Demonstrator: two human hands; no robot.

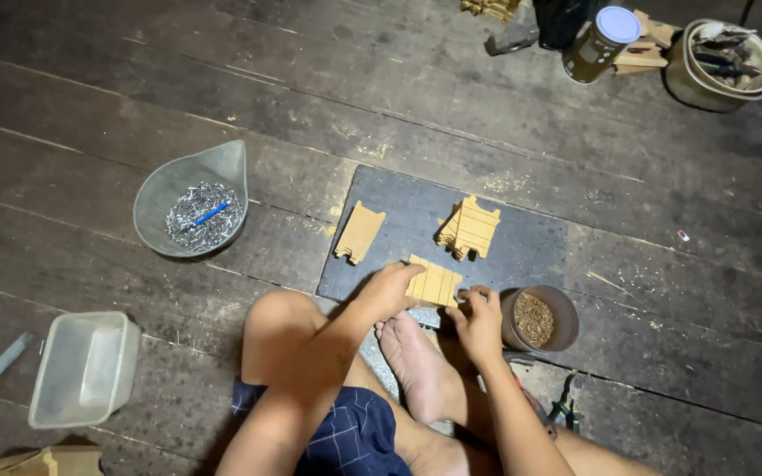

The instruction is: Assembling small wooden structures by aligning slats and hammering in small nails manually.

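The person sits on the floor, one bare foot (416, 366) pointing forward between the arms. The left hand (387, 291) grips the left edge of a small wooden panel (435, 285) lying at the near edge of a dark board (522, 247); the right hand (478, 319) pinches its right corner. Just right stands a cup of brown grains (538, 319). Farther on the board lie two more wooden pieces (469, 227), and left a grey bowl of nails (191, 203).

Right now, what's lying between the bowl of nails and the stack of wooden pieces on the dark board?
In the head view, one flat wooden piece lies between the bowl of nails and the stack, at the board's left edge.
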